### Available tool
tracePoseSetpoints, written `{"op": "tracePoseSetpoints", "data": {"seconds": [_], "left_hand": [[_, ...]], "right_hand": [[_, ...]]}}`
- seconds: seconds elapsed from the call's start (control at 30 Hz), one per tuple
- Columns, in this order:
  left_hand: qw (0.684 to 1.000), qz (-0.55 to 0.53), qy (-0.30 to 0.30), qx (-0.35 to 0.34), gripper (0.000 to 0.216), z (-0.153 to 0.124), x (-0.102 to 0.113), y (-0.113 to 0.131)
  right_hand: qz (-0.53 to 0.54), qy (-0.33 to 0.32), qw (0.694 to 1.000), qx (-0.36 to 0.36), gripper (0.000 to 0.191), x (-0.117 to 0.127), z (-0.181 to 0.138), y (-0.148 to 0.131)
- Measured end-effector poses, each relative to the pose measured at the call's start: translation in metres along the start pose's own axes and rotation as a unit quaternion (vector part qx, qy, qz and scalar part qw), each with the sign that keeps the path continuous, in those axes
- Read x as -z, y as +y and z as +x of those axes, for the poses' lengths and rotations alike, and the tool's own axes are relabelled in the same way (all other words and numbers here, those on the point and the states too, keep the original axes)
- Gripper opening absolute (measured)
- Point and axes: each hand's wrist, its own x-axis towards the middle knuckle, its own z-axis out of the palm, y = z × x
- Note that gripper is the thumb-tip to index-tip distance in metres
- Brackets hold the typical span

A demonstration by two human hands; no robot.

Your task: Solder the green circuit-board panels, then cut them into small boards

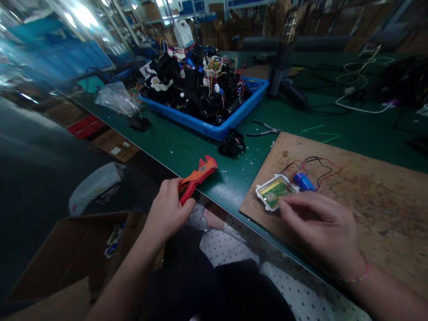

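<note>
In my left hand (172,207) are red-and-orange wire strippers (199,176), with the jaws pointing away over the table's front edge. My right hand (323,227) is closed in a pinch at the near edge of a green circuit board (274,192) in a white frame. A thin orange-yellow strand, which looks like a wire, shows at those fingertips. Red and black wires loop from the board toward a blue cylindrical battery (304,182) beside it. Board and battery lie on a worn brown wooden board (361,200).
A blue tray (200,124) heaped with black parts and coloured wires stands on the green table. Near it lie pliers (265,129), a black part (232,143) and a plastic bag (117,99). A cardboard box (67,254) is at lower left.
</note>
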Motion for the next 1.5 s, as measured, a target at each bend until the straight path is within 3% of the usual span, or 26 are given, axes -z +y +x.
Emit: {"op": "tracePoseSetpoints", "data": {"seconds": [0.03, 0.07, 0.13, 0.2, 0.23, 0.33, 0.43, 0.67, 1.13, 1.37, 1.5], "left_hand": [[0.989, -0.141, -0.036, 0.009, 0.043, -0.012, -0.002, 0.004], [0.947, -0.304, -0.102, 0.029, 0.041, -0.025, -0.005, 0.010], [0.779, -0.570, -0.253, 0.069, 0.041, -0.051, -0.012, 0.024], [0.622, -0.694, -0.350, 0.097, 0.042, -0.071, -0.019, 0.039], [0.568, -0.722, -0.381, 0.106, 0.042, -0.078, -0.023, 0.045], [0.474, -0.755, -0.435, 0.126, 0.040, -0.087, -0.031, 0.056], [0.423, -0.764, -0.466, 0.143, 0.040, -0.088, -0.035, 0.058], [0.401, -0.766, -0.479, 0.154, 0.035, -0.087, -0.036, 0.054], [0.483, -0.716, -0.473, 0.175, 0.033, -0.084, -0.034, 0.055], [0.490, -0.701, -0.489, 0.170, 0.034, -0.083, -0.033, 0.058], [0.495, -0.699, -0.490, 0.166, 0.032, -0.083, -0.032, 0.059]], "right_hand": [[-0.007, -0.002, 1.000, 0.013, 0.009, 0.000, 0.000, -0.001], [-0.015, -0.003, 1.000, 0.024, 0.009, 0.000, 0.000, -0.002], [-0.032, -0.007, 0.999, 0.041, 0.011, -0.001, 0.000, -0.003], [-0.049, -0.013, 0.997, 0.056, 0.014, -0.001, -0.001, -0.004], [-0.055, -0.017, 0.996, 0.066, 0.015, -0.001, -0.001, -0.004], [-0.073, -0.029, 0.992, 0.095, 0.017, -0.001, -0.003, -0.004], [-0.085, -0.041, 0.988, 0.120, 0.019, -0.002, -0.004, -0.003], [-0.109, -0.060, 0.979, 0.159, 0.032, -0.002, -0.009, 0.004], [-0.175, -0.075, 0.961, 0.201, 0.041, 0.004, -0.015, 0.013], [-0.143, -0.146, 0.963, 0.176, 0.053, 0.008, -0.016, 0.017], [-0.147, -0.122, 0.965, 0.179, 0.055, 0.007, -0.017, 0.016]]}}
